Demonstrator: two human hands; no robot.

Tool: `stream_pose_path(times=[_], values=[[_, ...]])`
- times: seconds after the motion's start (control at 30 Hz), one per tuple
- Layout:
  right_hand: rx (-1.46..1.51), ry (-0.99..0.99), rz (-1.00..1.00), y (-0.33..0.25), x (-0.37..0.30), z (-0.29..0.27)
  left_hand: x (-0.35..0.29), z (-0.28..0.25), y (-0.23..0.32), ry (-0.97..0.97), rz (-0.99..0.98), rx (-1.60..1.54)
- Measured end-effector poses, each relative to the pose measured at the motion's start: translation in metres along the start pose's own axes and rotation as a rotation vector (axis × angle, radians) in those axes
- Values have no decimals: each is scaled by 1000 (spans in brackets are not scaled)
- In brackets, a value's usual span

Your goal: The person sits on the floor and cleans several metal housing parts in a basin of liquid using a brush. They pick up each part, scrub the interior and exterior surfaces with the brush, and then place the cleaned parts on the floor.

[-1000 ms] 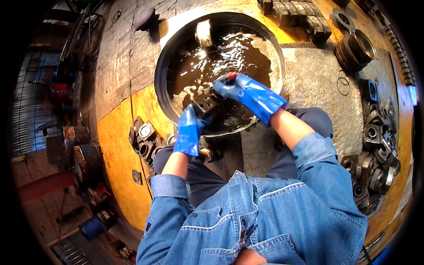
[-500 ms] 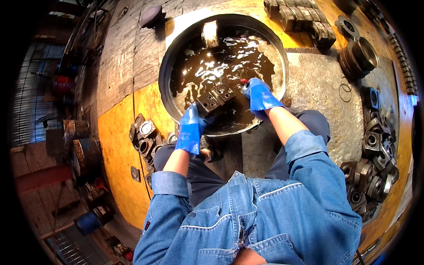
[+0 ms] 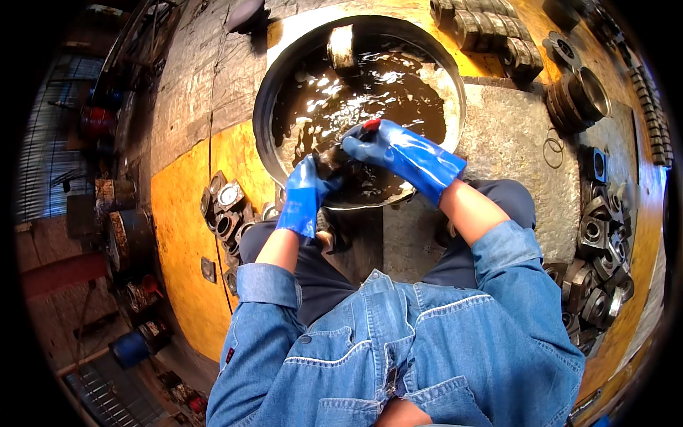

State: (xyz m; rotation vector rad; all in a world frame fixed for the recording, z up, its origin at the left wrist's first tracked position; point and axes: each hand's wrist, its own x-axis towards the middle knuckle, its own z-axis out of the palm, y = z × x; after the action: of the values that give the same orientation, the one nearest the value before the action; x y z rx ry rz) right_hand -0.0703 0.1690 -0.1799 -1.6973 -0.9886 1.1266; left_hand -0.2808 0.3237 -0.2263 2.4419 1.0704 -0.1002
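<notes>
A wide round metal tub [image 3: 460, 107] holds dark brown liquid [image 3: 405, 96]. Over its near side, my left hand [image 3: 304, 191], in a blue rubber glove, grips a dark metal block [image 3: 329, 160] whose holes showed earlier. My right hand [image 3: 384, 146], gloved the same way, is closed on a red-ended tool [image 3: 371, 124] and lies across the block, covering most of it. The tool's working end is hidden, so its kind cannot be made out. A pale-topped metal piece [image 3: 341, 46] stands in the liquid at the far rim.
Greasy metal parts [image 3: 228, 213] lie in a heap left of the tub. More machined parts [image 3: 597, 249] are piled at the right. Blocks stand in rows [image 3: 487, 32] at the far right, near a ribbed metal cylinder [image 3: 580, 99] and thin rings [image 3: 553, 151].
My right hand has moved left from the tub's right side onto the block, bringing the red-ended tool along. My left hand still holds the block, now lower and mostly covered.
</notes>
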Motion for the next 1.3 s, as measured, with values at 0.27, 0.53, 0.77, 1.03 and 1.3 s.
stream_pose_path(times=[0.27,0.53,0.77,1.03,1.3], values=[[126,41,-208,-10,6,14,-5,-12,4,-73,-19,-37],[-422,192,69,-3,23,-7,-4,-10,9,-38,2,41],[-412,264,469,52,51,-23,-4,-5,-2,-43,-63,-97],[298,322,-36,4,14,-20,-3,2,-12,-54,-11,5],[252,275,116,-13,18,7,-3,-7,8,-43,-54,46]])
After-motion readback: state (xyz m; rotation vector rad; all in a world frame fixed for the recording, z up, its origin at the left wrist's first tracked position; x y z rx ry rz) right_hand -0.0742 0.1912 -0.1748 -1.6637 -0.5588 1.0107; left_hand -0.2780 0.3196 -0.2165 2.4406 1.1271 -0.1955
